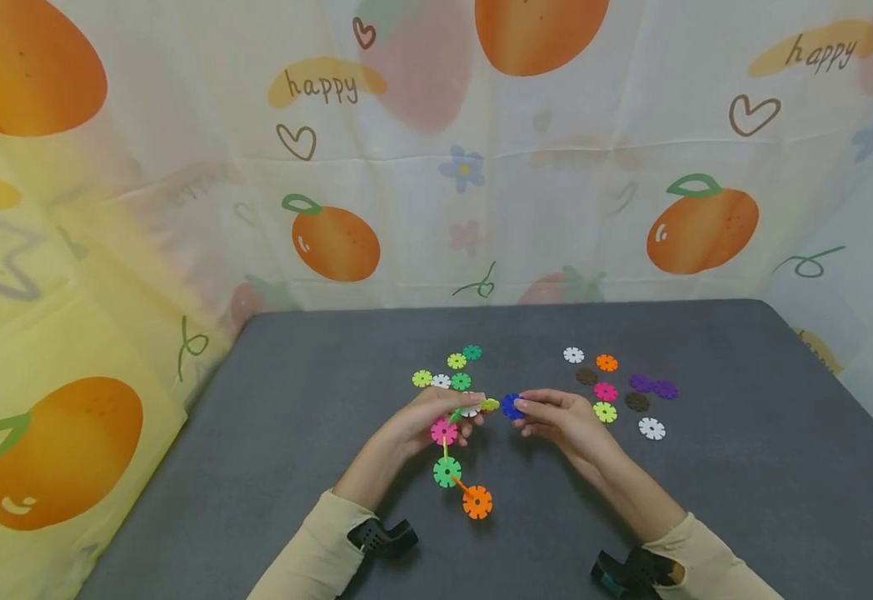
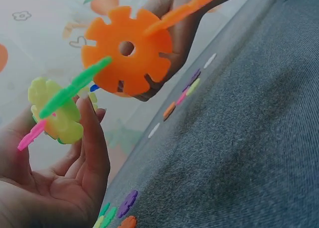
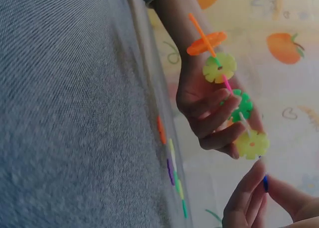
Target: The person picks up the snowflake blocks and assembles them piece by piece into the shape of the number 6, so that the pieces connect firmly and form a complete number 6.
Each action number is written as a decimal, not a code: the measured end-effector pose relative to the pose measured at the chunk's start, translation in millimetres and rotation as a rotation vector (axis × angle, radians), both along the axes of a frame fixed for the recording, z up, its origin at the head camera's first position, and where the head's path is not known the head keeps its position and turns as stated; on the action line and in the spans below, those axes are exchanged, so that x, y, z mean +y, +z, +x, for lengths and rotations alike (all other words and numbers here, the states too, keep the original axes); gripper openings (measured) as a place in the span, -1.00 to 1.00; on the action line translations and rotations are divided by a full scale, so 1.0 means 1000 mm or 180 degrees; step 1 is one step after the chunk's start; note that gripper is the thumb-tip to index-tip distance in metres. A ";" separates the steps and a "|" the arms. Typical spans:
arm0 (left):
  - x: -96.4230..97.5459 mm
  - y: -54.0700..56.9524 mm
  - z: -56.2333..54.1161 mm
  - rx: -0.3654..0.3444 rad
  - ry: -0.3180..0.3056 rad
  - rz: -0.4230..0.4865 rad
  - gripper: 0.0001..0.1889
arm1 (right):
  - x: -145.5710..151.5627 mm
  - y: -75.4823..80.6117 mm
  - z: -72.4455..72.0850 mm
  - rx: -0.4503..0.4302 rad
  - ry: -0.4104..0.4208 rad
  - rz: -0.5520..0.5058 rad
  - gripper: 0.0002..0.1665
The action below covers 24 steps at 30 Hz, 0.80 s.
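Behind L fingers (image 3: 222, 137), green disc (image 3: 243, 107) is partly hidden, R-wrist cam.

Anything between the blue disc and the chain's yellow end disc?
Nothing visible: in the head view, a narrow gap separates the blue disc in the right hand from the yellow disc on the chain in the left hand.

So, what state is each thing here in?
Left grip: holding the disc chain
Right grip: pinching the blue disc
Disc chain: slotted together, held above the table
Blue disc: held; joining to the chain unclear
Table discs: lying flat
Wrist cameras: worn
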State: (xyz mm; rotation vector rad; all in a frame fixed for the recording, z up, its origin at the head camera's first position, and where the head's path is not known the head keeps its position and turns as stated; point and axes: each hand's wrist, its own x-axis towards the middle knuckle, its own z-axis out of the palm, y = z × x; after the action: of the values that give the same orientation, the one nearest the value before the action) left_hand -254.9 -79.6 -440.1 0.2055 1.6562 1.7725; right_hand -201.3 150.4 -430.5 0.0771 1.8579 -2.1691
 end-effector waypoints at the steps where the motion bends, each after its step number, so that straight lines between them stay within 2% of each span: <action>1: 0.001 0.000 0.000 0.0009 -0.0011 -0.0017 -0.67 | 0.000 0.000 0.000 -0.0001 0.0006 -0.0006 -0.61; 6: 0.002 -0.001 0.001 0.0020 0.0002 -0.0099 -0.57 | 0.001 -0.002 -0.001 0.0077 0.0085 0.0031 -0.62; 11: 0.002 -0.003 0.000 0.0117 -0.0097 -0.0135 -0.67 | 0.001 -0.004 -0.001 0.0207 0.0182 0.0261 -0.53; 15: 0.001 -0.004 0.000 0.0287 -0.0262 -0.0131 -0.62 | 0.000 -0.005 -0.001 0.0195 0.0190 0.0354 -0.51; 18: 0.002 -0.003 0.002 0.0515 -0.0360 -0.0146 -0.54 | 0.000 -0.005 -0.001 0.0134 0.0161 0.0366 -0.54; 22: 0.004 -0.001 0.004 0.0720 -0.0366 -0.0250 -0.56 | 0.000 -0.005 -0.001 0.0108 0.0113 0.0407 -0.58; 24: 0.006 -0.001 0.006 0.0714 -0.0373 -0.0289 -0.59 | -0.001 -0.005 0.000 0.0140 0.0104 0.0424 -0.58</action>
State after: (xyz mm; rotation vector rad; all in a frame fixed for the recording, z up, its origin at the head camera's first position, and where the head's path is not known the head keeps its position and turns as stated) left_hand -249.2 -73.6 -440.7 0.4648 1.8375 1.6306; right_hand -201.5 149.3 -435.7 0.0261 2.0121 -2.0396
